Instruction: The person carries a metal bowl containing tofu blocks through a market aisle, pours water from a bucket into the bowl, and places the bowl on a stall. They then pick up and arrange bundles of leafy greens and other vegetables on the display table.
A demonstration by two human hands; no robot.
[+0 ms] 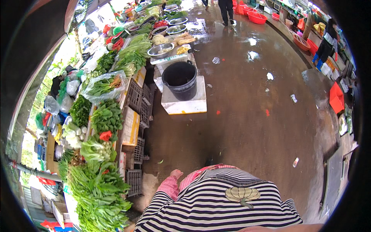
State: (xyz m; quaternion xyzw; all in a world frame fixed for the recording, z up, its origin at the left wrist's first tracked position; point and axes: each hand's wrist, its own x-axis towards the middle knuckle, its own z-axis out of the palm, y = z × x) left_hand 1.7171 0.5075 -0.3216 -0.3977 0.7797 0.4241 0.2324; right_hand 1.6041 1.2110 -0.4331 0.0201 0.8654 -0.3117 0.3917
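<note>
My left hand (pixel 176 173) hangs beside my striped shirt, below a pink checked sleeve (pixel 169 187). It is small in the picture, and I cannot make out whether its fingers grip anything. My right hand is out of view. Left of me runs a long stall of vegetables, with loose leafy greens (pixel 98 194) nearest and pale-stemmed lettuce (pixel 97 149) beyond them. Farther along lie dark leafy bunches (pixel 107 116) and a clear plastic bag (pixel 105 87) of greens. Ahead, a black plastic bucket (pixel 181 84) stands on a white foam box (pixel 185 107).
Plastic crates (pixel 134 182) and a foam box (pixel 131 127) line the stall's underside. Wet brown floor (pixel 246 130) with scattered litter stretches ahead. A person (pixel 226 11) is in the aisle, another (pixel 326 43) at the right. Red basins (pixel 256 18) stand far right.
</note>
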